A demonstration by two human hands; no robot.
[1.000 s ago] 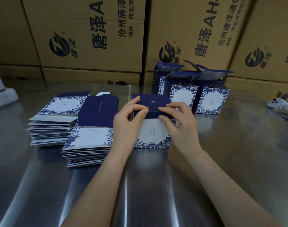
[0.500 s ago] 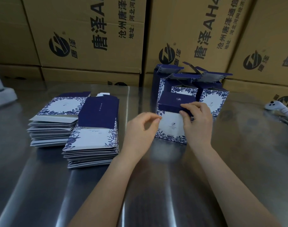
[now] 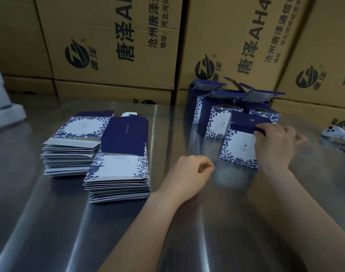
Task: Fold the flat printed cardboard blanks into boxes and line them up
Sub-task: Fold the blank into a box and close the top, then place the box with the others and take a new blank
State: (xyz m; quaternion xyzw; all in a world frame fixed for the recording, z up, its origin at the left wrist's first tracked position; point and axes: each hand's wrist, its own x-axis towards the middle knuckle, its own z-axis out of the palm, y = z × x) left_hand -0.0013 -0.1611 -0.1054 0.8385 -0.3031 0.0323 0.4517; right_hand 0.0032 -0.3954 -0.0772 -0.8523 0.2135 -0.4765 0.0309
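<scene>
Stacked brown cartons [image 3: 112,46] with black lettering wall off the back of a steel table [image 3: 50,222]. At far left sit white blocks [image 3: 2,112], possibly foam. Two stacks of flat blanks lie side by side, the far stack [image 3: 73,146] partly overlapped by the near stack [image 3: 118,173]. The left hand [image 3: 187,173] hovers over the steel, fingers loosely curled, holding nothing. To its right the folded box [image 3: 238,148] stands lid-down, gripped at its top edge by the right hand [image 3: 275,146]. Close behind, open-flapped boxes [image 3: 216,118] stand clustered, insides unseen. A white controller [image 3: 332,132] lies far right.
</scene>
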